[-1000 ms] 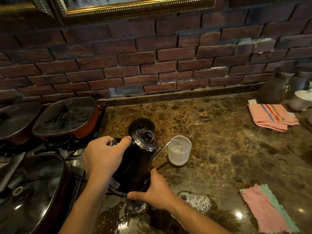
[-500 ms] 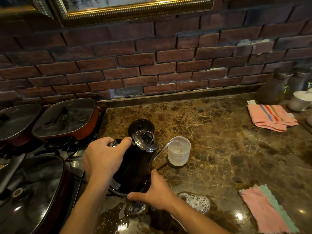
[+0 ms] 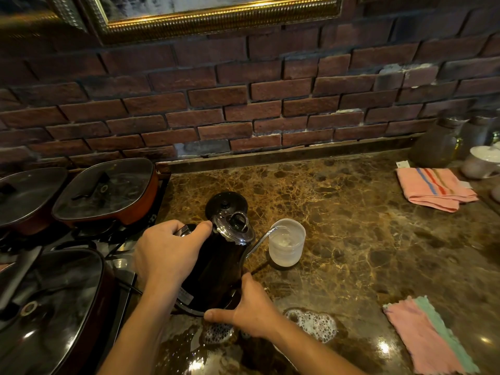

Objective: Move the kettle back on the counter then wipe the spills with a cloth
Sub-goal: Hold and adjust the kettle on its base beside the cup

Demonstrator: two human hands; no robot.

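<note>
Start from the kettle (image 3: pixel 221 263), the black thing near the front of the counter (image 3: pixel 351 239). Left of the kettle sit pans (image 3: pixel 105 190) with glass lids. The left hand (image 3: pixel 165 255) is curled round the kettle's handle, with the thumb up by the shiny lid. The kettle leans to the right, so its long way runs from its bottom, close to the person, up and away to the lid. Behind the kettle is its round black base (image 3: pixel 226 203). The right hand (image 3: pixel 249 309) holds the low edge of the kettle, thumb out to the left and fingers bent round the far side. Both hands touch the kettle, so each one is as near as it can be. Just right of the kettle stands a cup (image 3: pixel 286 246), and the thin spout reaches over its rim. In front of the kettle are soapy spills (image 3: pixel 311 324). Far right of the kettle, past the spills, lies a pink and green cloth (image 3: pixel 424 336). I think the kettle must be set upright next, so the hands have to tip it back to the left. A striped cloth (image 3: pixel 433 188) lies at the back right.
</note>
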